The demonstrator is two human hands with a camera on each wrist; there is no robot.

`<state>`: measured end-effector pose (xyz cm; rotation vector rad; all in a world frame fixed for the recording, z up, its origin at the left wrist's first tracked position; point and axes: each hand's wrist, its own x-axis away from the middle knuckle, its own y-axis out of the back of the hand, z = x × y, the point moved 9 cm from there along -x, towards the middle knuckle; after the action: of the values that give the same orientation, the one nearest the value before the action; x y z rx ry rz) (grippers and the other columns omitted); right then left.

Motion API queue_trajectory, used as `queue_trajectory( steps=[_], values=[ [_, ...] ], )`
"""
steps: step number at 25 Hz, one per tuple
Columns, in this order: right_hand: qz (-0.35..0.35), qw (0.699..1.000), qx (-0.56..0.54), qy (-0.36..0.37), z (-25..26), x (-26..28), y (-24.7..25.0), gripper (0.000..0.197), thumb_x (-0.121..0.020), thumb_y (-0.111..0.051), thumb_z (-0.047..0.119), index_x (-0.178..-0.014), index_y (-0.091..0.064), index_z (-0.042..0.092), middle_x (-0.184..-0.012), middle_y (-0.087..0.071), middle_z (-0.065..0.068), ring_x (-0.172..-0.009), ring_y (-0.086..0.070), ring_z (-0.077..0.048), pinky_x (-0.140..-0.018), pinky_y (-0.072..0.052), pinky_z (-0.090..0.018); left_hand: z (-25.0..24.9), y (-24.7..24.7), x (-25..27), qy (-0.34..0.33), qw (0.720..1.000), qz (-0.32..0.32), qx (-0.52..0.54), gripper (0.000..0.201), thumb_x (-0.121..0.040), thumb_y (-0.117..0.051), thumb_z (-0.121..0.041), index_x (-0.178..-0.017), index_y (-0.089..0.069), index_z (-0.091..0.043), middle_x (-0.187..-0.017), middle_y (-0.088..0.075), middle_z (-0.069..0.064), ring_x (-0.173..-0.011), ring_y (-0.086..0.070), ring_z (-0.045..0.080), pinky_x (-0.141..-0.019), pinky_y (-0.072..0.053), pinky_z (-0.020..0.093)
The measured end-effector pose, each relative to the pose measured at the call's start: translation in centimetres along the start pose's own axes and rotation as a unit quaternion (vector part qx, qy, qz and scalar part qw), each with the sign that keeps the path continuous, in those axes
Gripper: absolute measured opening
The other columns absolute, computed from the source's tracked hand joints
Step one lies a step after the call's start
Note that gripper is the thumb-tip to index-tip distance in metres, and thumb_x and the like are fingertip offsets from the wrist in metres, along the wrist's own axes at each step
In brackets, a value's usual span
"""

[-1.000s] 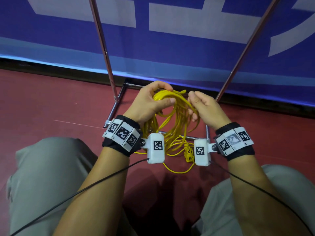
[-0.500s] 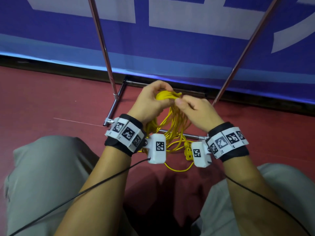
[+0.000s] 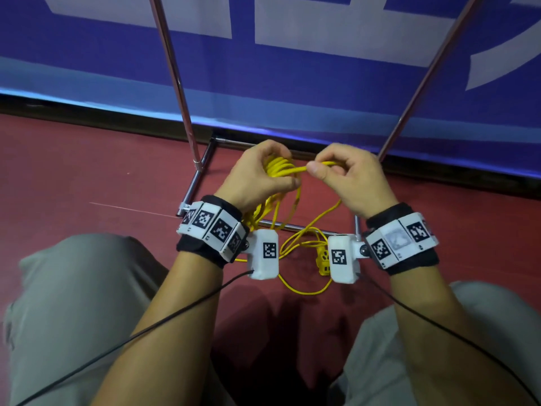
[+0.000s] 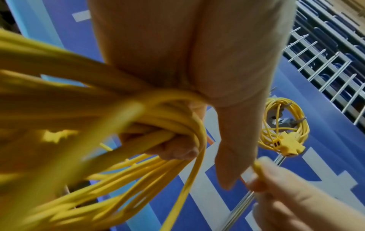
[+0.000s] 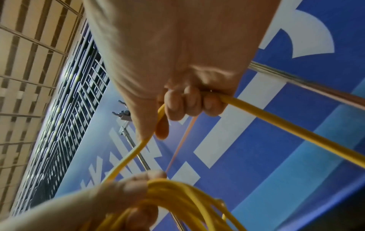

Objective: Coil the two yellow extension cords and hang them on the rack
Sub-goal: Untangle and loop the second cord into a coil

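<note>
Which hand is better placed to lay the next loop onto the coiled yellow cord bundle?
Right, probably. The right hand pinches the loose yellow strand, free to swing it over; the left hand grips the coiled yellow cord bundle.

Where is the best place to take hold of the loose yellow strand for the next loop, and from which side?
Probably take the loose strand where it hangs free below the right hand, coming from the right. The left hand already grips the coil, and the strand's lower part tangles near the socket end on the floor.

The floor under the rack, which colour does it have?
Dark red floor; it shows best in the head view.
</note>
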<state>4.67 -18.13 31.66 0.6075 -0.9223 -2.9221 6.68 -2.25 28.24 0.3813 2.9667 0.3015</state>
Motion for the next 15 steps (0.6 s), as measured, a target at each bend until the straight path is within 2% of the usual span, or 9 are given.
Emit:
queue_trajectory(
  steps=[1,3,5,7,9,11,14,15],
  values=[
    [0.018,1.000,0.006,0.005,0.1,0.0,-0.8,0.014,-0.082,-0.070,0.034,-0.076,-0.065,0.022,-0.053,-0.035,0.007,-0.051,-0.030,-0.005,-0.051,-0.026,-0.020,0.0,-0.3,0.0,-0.001,1.000,0.008,0.012,0.045,-0.065,-0.085,-0.010,-0.102,-0.058,-0.011,-0.096,-0.071,0.015,-0.077,-0.063,0.014,-0.074,-0.056,0.036],
    [0.035,0.999,0.007,0.018,0.6,0.1,-1.9,0.014,-0.080,-0.071,0.034,-0.077,-0.065,0.021,-0.051,-0.037,0.004,-0.050,-0.032,-0.005,-0.052,-0.028,-0.019,-0.1,-1.4,0.1,-0.002,0.999,0.032,0.037,0.043,-0.069,-0.080,0.004,-0.102,-0.056,-0.008,-0.085,-0.066,0.005,-0.064,-0.057,0.001,-0.060,-0.050,0.019],
    [0.034,0.999,-0.004,0.009,0.4,0.3,-2.4,0.019,-0.082,-0.069,0.038,-0.078,-0.063,0.020,-0.055,-0.047,-0.006,-0.052,-0.038,-0.009,-0.054,-0.034,-0.025,-0.4,-2.0,0.3,-0.006,0.999,0.033,0.042,0.040,-0.070,-0.076,0.010,-0.100,-0.055,-0.006,-0.076,-0.059,0.000,-0.054,-0.049,-0.004,-0.053,-0.041,0.011],
    [0.032,0.999,0.023,-0.023,-1.0,0.4,-2.1,0.030,-0.085,-0.065,0.046,-0.078,-0.057,0.018,-0.060,-0.053,-0.011,-0.055,-0.042,-0.016,-0.056,-0.037,-0.032,-0.9,-1.5,0.2,-0.013,0.999,0.011,0.050,0.036,-0.074,-0.074,0.012,-0.101,-0.055,-0.002,-0.069,-0.056,-0.004,-0.049,-0.047,-0.005,-0.050,-0.038,0.009],
    [0.042,0.991,0.096,-0.079,-3.9,0.7,-1.4,0.041,-0.088,-0.058,0.056,-0.076,-0.054,0.016,-0.057,-0.050,-0.005,-0.056,-0.043,-0.015,-0.059,-0.039,-0.035,-1.1,-0.4,-0.1,-0.010,0.998,-0.019,0.063,0.032,-0.079,-0.067,0.019,-0.103,-0.054,0.002,-0.062,-0.058,-0.010,-0.045,-0.049,-0.006,-0.048,-0.037,0.007],
    [0.040,0.988,0.095,-0.117,-5.6,0.8,-0.5,0.043,-0.090,-0.055,0.056,-0.073,-0.055,0.017,-0.056,-0.046,0.001,-0.055,-0.040,-0.011,-0.061,-0.037,-0.035,-1.2,1.4,-0.1,-0.005,0.997,-0.053,0.060,0.034,-0.078,-0.068,0.018,-0.101,-0.054,-0.003,-0.058,-0.060,-0.012,-0.044,-0.050,-0.004,-0.046,-0.039,0.011],
    [-0.045,0.997,0.002,-0.069,-4.1,0.2,1.9,0.028,-0.089,-0.059,0.047,-0.072,-0.058,0.024,-0.059,-0.046,0.010,-0.057,-0.039,-0.002,-0.060,-0.035,-0.026,-0.8,2.8,-0.1,-0.005,0.997,-0.072,0.034,0.039,-0.071,-0.076,0.012,-0.098,-0.056,-0.008,-0.069,-0.064,-0.010,-0.050,-0.054,-0.001,-0.051,-0.044,0.014],
    [-0.061,0.997,-0.019,-0.046,-3.0,0.0,2.4,0.024,-0.089,-0.062,0.042,-0.074,-0.060,0.024,-0.060,-0.048,0.011,-0.057,-0.040,-0.003,-0.058,-0.034,-0.024,-0.6,2.7,-0.1,-0.003,0.997,-0.068,0.027,0.041,-0.068,-0.079,0.008,-0.098,-0.056,-0.009,-0.075,-0.067,-0.003,-0.056,-0.058,0.002,-0.055,-0.048,0.018]
  ],
)
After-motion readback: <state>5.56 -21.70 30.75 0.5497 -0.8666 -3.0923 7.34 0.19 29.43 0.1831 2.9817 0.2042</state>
